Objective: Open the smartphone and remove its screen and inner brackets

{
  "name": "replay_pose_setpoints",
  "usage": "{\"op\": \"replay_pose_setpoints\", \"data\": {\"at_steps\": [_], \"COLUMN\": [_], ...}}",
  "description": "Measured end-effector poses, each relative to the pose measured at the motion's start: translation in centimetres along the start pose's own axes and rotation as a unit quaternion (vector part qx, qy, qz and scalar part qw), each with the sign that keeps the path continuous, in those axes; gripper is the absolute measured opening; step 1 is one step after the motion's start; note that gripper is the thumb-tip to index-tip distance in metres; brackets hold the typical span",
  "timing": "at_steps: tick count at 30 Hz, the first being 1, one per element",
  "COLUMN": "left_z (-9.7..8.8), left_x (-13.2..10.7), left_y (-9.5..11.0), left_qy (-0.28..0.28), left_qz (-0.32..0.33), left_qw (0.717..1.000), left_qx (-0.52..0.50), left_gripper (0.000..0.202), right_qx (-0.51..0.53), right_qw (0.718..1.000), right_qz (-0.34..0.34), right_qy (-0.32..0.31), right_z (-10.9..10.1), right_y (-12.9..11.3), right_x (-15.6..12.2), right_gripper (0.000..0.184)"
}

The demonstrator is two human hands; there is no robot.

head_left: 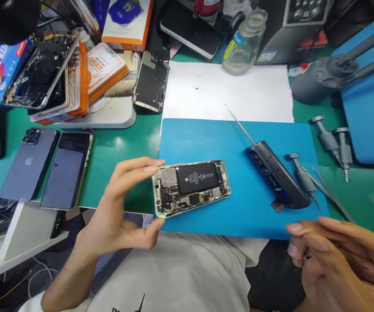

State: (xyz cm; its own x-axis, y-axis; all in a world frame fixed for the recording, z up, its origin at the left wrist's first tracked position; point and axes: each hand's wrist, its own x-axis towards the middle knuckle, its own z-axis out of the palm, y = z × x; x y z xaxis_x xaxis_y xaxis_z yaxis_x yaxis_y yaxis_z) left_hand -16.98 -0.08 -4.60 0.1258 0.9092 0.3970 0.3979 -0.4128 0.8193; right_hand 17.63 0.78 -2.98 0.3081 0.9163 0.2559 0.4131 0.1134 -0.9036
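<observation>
My left hand [125,203] holds an opened phone [170,201] by its left end, thumb at the lower corner and fingers at the upper one. The phone has no screen on it; its black battery [200,177] and circuit board show. It is over the blue mat [190,138], slightly tilted. My right hand [339,255] is off the mat's lower right corner, its fingers curled together around a tiny dark thing I cannot make out. Nearest to it are a black cordless tool [273,175] with a thin metal shaft, a grey screwdriver [300,173] and tweezers [335,197].
Two more screwdrivers [328,138] lie at the right beside a grey stand [323,76]. A glass jar [245,43] stands on white paper [255,95] with tiny specks. A detached screen [151,82], stacked boxes [104,69] and two phones [29,162] are at the left.
</observation>
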Motion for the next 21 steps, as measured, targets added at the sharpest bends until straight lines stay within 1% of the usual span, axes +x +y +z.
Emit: {"op": "replay_pose_setpoints", "data": {"at_steps": [2, 3, 4, 5, 7, 8, 10, 14, 16, 18, 20, 21], "left_z": [0.5, 0.8, 1.2, 1.6, 2.6, 3.1, 4.3, 6.5, 6.8, 6.4, 5.4, 5.0], "left_x": [1.2, 1.8, 2.5, 3.0, 3.8, 4.0, 4.1, 4.6, 5.5, 6.9, 8.5, 9.2], "left_y": [-0.4, -0.4, -0.4, -0.3, 0.2, 0.4, 0.8, 1.2, 1.0, 0.6, -0.2, -0.5], "left_qy": [0.043, 0.060, 0.071, 0.081, 0.091, 0.088, 0.078, 0.066, 0.063, 0.043, -0.003, -0.026], "left_qz": [0.042, 0.054, 0.053, 0.034, -0.037, -0.077, -0.134, -0.186, -0.196, -0.201, -0.208, -0.210], "left_qw": [0.995, 0.992, 0.989, 0.987, 0.978, 0.972, 0.961, 0.947, 0.943, 0.943, 0.947, 0.949], "left_qx": [-0.075, -0.100, -0.118, -0.138, -0.185, -0.204, -0.229, -0.255, -0.263, -0.261, -0.246, -0.233], "left_gripper": [0.090, 0.086, 0.082, 0.077, 0.068, 0.064, 0.059, 0.061, 0.065, 0.075, 0.086, 0.088], "right_qx": [0.037, 0.051, 0.059, 0.065, 0.079, 0.085, 0.092, 0.073, 0.050, 0.022, -0.003, -0.013], "right_qw": [0.999, 0.998, 0.998, 0.997, 0.994, 0.992, 0.986, 0.978, 0.980, 0.987, 0.993, 0.994], "right_qz": [0.010, 0.010, 0.006, 0.000, -0.010, -0.013, -0.019, -0.051, -0.060, -0.061, -0.060, -0.061], "right_qy": [0.029, 0.033, 0.036, 0.043, 0.072, 0.092, 0.136, 0.190, 0.182, 0.148, 0.106, 0.087], "right_z": [-1.0, -1.5, -2.0, -2.4, -3.0, -3.2, -3.6, -4.5, -5.0, -5.5, -6.0, -6.2], "right_y": [0.7, 1.0, 1.3, 1.6, 2.2, 2.5, 3.2, 4.5, 4.9, 5.2, 5.7, 6.0], "right_x": [1.1, 1.8, 2.5, 3.2, 4.4, 4.9, 5.7, 6.7, 7.0, 7.3, 7.6, 7.7], "right_gripper": [0.030, 0.035, 0.040, 0.044, 0.046, 0.044, 0.037, 0.021, 0.014, 0.016, 0.018, 0.020]}}
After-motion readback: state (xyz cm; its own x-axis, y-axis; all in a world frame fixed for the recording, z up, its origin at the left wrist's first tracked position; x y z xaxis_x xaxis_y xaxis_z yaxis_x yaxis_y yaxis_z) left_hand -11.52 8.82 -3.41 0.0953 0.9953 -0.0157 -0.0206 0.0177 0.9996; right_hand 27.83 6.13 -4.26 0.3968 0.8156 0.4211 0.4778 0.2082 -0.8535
